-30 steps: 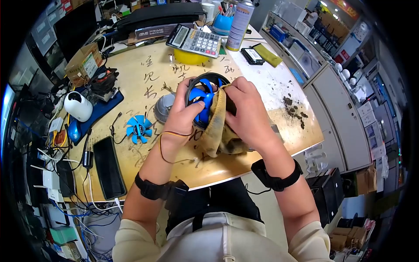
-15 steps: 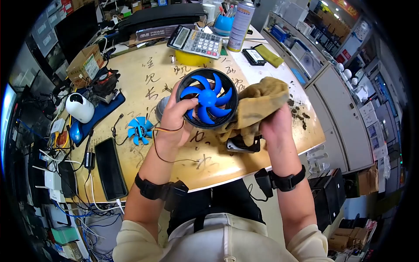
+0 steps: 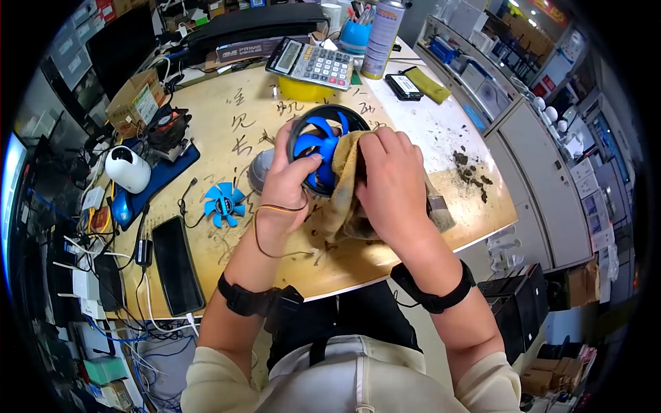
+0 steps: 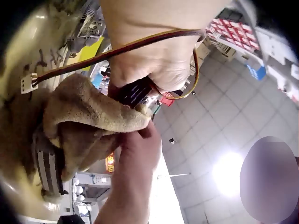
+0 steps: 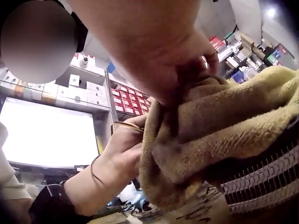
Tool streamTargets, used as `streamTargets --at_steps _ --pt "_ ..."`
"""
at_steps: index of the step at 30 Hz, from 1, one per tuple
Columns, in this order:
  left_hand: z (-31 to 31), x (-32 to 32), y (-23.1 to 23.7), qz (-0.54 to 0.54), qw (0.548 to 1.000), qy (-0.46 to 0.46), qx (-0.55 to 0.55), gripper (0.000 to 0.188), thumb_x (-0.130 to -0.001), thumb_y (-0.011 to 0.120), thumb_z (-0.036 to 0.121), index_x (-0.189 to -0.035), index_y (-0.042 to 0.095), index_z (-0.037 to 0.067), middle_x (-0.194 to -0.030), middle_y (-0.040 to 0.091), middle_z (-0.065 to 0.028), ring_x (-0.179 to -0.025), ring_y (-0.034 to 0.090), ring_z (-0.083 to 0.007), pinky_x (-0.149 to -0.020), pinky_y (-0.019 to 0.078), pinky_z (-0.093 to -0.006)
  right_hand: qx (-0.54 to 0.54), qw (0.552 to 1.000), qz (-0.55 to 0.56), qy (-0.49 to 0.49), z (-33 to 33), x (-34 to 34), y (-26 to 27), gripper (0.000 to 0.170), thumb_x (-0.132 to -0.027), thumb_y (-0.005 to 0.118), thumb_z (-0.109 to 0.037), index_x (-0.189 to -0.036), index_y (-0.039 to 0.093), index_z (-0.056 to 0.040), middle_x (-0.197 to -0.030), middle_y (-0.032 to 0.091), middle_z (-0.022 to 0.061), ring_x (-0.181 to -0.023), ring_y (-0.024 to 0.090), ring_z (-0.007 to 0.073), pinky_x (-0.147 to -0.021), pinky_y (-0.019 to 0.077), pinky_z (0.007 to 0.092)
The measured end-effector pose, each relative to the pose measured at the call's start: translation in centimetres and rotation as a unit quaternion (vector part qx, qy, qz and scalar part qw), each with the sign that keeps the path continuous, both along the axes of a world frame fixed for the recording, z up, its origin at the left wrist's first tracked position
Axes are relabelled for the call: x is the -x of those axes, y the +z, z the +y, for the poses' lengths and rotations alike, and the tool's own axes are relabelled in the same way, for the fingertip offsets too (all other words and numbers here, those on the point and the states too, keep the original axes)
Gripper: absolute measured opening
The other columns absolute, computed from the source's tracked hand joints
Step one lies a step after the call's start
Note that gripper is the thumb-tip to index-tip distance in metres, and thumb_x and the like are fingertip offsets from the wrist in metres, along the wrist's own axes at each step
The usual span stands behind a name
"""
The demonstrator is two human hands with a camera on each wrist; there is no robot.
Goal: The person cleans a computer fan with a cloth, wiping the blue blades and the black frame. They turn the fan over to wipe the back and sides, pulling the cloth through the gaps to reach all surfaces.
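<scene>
Your left hand point(image 3: 288, 184) grips the black-rimmed fan with blue blades point(image 3: 318, 145), which you hold tilted above the table point(image 3: 200, 103), on your side of the calculator point(image 3: 311, 65). The thumb lies across the fan's face near the hub, and the other fingers go behind the rim, closed firmly enough to carry it. Your right hand point(image 3: 394, 175), also nearer you than the calculator and a little to its right, has its fingers bent round a bunched tan cloth point(image 3: 344, 182) that covers the fan's right side; some fingertips are buried in the folds, so you cannot tell just where they press. A multicoloured cable point(image 4: 117, 52) runs across your left wrist to a white plug point(image 4: 29, 83). Below the cloth, the right wrist view shows a dark piece with ribbed metal strips point(image 5: 261, 175). Nearer you than the calculator and to its left lie a grey round part point(image 3: 259, 168), partly hidden by your left hand, a loose blue fan wheel point(image 3: 224, 205) and a phone point(image 3: 177, 258). A tall spray can point(image 3: 383, 41) stands just right of the calculator, while dark crumbs point(image 3: 474, 175) are scattered to its right and nearer you.
</scene>
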State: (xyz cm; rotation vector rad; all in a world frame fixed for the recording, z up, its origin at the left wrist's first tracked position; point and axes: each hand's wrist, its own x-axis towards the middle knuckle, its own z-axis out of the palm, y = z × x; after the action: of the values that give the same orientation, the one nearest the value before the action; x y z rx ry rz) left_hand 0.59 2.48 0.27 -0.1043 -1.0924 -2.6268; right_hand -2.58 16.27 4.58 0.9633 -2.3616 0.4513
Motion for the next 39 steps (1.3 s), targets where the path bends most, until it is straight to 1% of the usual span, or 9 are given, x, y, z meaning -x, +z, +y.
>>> streamTargets --at_steps 15,18,20,23,30,32,34,38,39 --pt "0.1 0.5 -0.5 0.003 0.999 0.009 0.041 0.055 -0.078 0.046 -0.005 -0.129 0.028 0.009 -0.112 0.050 -0.0103 -0.100 0.052 -0.0204 -0.086 0.0439 -0.0313 0.204 0.967 -0.051 0.144 0.0 2.2 -2.8 0.025 -0.066 0.055 0.005 -0.090 0.057 -0.0016 -0.087 0.060 0.0125 -0.083 0.058 0.0286 -0.072 0.0463 0.0336" --pt "0.2 0.0 0.3 -0.035 0.999 0.025 0.011 0.052 -0.079 0.045 -0.003 -0.127 0.030 0.008 -0.113 0.050 -0.0115 -0.099 0.053 -0.0220 -0.084 0.0464 -0.0341 0.552 0.731 -0.381 0.123 1.8 4.0 -2.2 0.021 -0.079 0.047 0.002 -0.097 0.057 -0.0008 -0.096 0.061 0.0082 -0.087 0.060 0.0212 -0.078 0.0491 0.0328" --pt "-0.6 0.3 0.0 0.006 0.999 0.026 -0.038 0.044 -0.082 0.044 0.001 -0.125 0.034 0.006 -0.115 0.049 -0.0139 -0.100 0.054 -0.0255 -0.084 0.0486 -0.0384 0.684 0.596 -0.403 0.117 3.8 5.2 -2.2 0.017 -0.083 0.046 -0.002 -0.097 0.056 -0.0034 -0.095 0.059 0.0095 -0.086 0.058 0.0215 -0.080 0.0479 0.0360" --pt "-1.1 0.2 0.1 0.012 0.998 0.010 -0.057 0.037 -0.089 0.042 0.014 -0.124 0.038 0.002 -0.114 0.052 -0.0154 -0.100 0.055 -0.0290 -0.086 0.0476 -0.0431 0.728 0.504 -0.456 0.092 6.2 5.8 -2.4 0.027 -0.090 0.039 -0.021 -0.109 0.049 -0.0035 -0.107 0.055 0.0118 -0.097 0.055 0.0237 -0.087 0.0453 0.0387" --pt "-1.3 0.3 -0.5 -0.003 0.999 0.031 -0.012 0.037 -0.092 0.040 0.020 -0.124 0.038 0.003 -0.117 0.050 -0.0143 -0.102 0.054 -0.0258 -0.087 0.0463 -0.0382 0.606 0.540 -0.573 0.113 4.0 2.0 -1.7 0.041 -0.092 0.031 -0.036 -0.115 0.048 -0.0058 -0.108 0.056 0.0103 -0.097 0.056 0.0222 -0.084 0.0469 0.0356" --pt "-0.7 0.1 0.1 0.001 0.998 0.067 0.010 0.037 -0.091 0.041 0.016 -0.126 0.035 0.005 -0.119 0.048 -0.0123 -0.104 0.051 -0.0219 -0.089 0.0446 -0.0345 0.573 0.522 -0.618 0.135 2.8 1.1 -1.7 0.031 -0.089 0.038 -0.021 -0.113 0.048 -0.0039 -0.102 0.058 0.0090 -0.093 0.057 0.0204 -0.080 0.0471 0.0327" --pt "0.2 0.3 -0.3 0.031 0.983 0.126 0.129 0.037 -0.092 0.041 0.016 -0.125 0.036 0.002 -0.117 0.046 -0.0095 -0.106 0.045 -0.0168 -0.092 0.0381 -0.0295 0.428 0.615 -0.633 0.195 2.0 1.3 -1.5 0.027 -0.086 0.045 -0.012 -0.111 0.049 -0.0044 -0.099 0.059 0.0076 -0.089 0.058 0.0187 -0.078 0.0473 0.0302" --pt "0.6 0.2 -0.7 0.085 0.979 0.099 0.156 0.037 -0.091 0.043 0.015 -0.125 0.034 0.001 -0.118 0.046 -0.0091 -0.106 0.045 -0.0162 -0.093 0.0367 -0.0280 0.543 0.516 -0.640 0.171 0.1 0.6 -2.0 0.023 -0.082 0.049 -0.005 -0.105 0.051 -0.0024 -0.096 0.060 0.0073 -0.081 0.059 0.0163 -0.072 0.0479 0.0279" --pt "0.8 0.2 -1.0 0.074 0.985 0.093 0.128 0.038 -0.091 0.043 0.014 -0.125 0.034 0.001 -0.117 0.046 -0.0091 -0.106 0.045 -0.0162 -0.093 0.0367 -0.0280 0.542 0.545 -0.618 0.163 0.0 0.9 -2.3 0.021 -0.083 0.048 -0.005 -0.104 0.052 -0.0020 -0.095 0.060 0.0073 -0.081 0.059 0.0159 -0.071 0.0481 0.0278"
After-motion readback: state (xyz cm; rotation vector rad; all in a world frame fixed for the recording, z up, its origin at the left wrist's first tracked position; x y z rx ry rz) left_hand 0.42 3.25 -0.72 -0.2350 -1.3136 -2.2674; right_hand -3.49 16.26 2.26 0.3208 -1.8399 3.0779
